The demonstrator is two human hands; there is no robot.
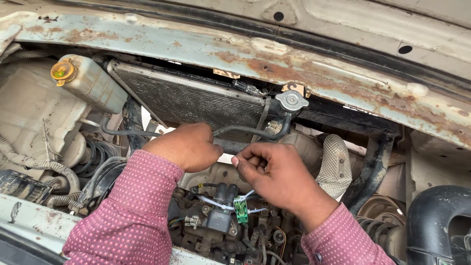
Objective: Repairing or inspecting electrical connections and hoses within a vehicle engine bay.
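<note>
Both my hands work inside an open car engine bay, just in front of the radiator (196, 100). My left hand (185, 145) is curled shut near a thin black hose (245, 131) that runs to the radiator cap (291, 100); what it grips is hidden by its own fingers. My right hand (274, 172) pinches something small between thumb and fingers, too small to make out. Below the hands sits a green connector (241, 209) tied with a white zip tie (216, 203) to a black part.
A rusty pale body panel (304, 59) spans the top. A coolant reservoir with a yellow cap (64, 72) stands at the left. Corrugated cables (54, 169) lie at the left, a heat shield (338, 164) at the right, a black intake duct (434, 221) at the far right.
</note>
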